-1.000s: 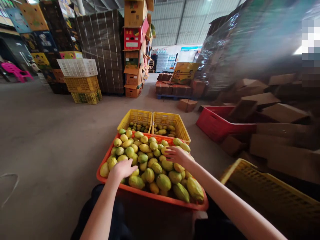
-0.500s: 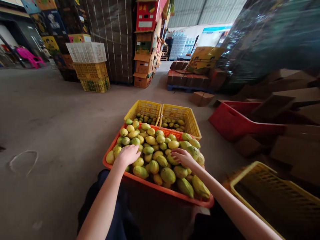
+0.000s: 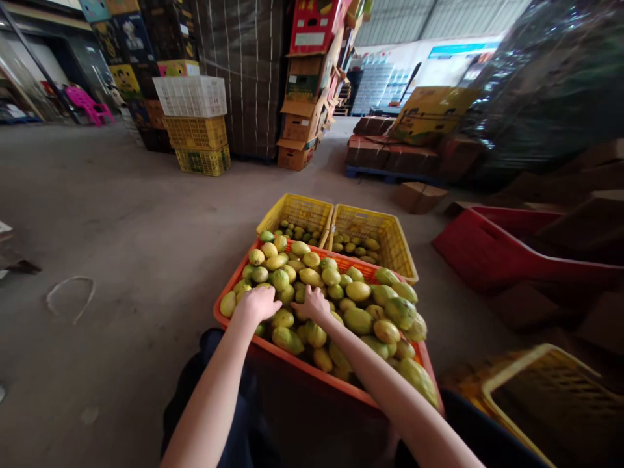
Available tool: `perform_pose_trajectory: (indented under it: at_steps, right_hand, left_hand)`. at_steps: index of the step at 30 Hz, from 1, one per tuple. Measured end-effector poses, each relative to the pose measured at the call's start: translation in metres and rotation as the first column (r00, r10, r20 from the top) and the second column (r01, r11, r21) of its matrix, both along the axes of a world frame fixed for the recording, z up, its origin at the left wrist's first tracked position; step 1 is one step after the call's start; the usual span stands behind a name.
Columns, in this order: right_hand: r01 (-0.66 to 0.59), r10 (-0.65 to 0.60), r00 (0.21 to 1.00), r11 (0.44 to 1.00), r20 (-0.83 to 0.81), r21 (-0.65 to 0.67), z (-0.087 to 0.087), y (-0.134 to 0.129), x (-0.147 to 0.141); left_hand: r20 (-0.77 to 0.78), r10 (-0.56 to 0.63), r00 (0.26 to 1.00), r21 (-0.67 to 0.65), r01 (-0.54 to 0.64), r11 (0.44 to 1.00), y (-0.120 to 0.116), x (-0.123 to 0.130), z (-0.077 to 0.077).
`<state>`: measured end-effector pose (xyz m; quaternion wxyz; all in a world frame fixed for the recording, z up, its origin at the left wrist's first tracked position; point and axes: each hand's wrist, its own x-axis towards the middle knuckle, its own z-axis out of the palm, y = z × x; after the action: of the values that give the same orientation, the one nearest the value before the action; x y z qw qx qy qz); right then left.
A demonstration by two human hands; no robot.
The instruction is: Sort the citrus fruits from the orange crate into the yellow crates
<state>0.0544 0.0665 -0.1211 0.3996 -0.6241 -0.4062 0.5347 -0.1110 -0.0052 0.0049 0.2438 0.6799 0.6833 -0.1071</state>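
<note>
Many fruits (image 3: pixel 358 320) heaped in the orange crate (image 3: pixel 312 369), with left hand (image 3: pixel 257 304) and right hand (image 3: pixel 313 305) close together over them, fingers parted and lightly bent, impossible to tell whether grasping any, yellow crates (image 3: pixel 396 244) just beyond.

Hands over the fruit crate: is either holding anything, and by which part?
Can't tell. The left hand and the right hand are both palm-down at the fruit, their undersides hidden; no lifted piece shows.

Fruit (image 3: pixel 358 320) lies in a bin (image 3: pixel 312 375), the left hand (image 3: pixel 257 304) and right hand (image 3: pixel 314 305) side by side over it. Behind the bin, two crates (image 3: pixel 397 242) adjoin. A tub (image 3: pixel 470 250) stands right, a basket (image 3: pixel 585 403) nearer, a chair (image 3: pixel 90 106) far left.
</note>
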Motion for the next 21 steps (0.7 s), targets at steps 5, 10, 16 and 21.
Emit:
perform_pose_trajectory:
  at_steps: [5, 10, 16, 21]
  right_hand:
    - [0.008, -0.01, 0.998, 0.999, -0.06, -0.043, 0.001, 0.006, 0.008]
    - [-0.057, 0.039, 0.99, 0.99, -0.138, -0.129, 0.026, 0.002, 0.024]
    - [-0.15, 0.111, 0.906, 0.987, -0.408, -0.065, 0.085, -0.017, 0.048]
    - [-0.095, 0.093, 0.827, 0.995, -0.555, 0.024, 0.136, -0.053, 0.081]
  left_hand:
    - [0.023, 0.001, 1.0, -0.004, -0.001, 1.0, 0.001, -0.002, 0.004]
    - [0.044, -0.005, 0.999, -0.002, 0.005, 1.0, -0.001, -0.002, 0.006]
    - [0.062, -0.032, 0.998, 0.007, 0.032, 0.999, -0.005, 0.0, 0.007]
    - [0.027, -0.055, 0.998, -0.043, 0.056, 0.998, -0.009, 0.004, 0.004]
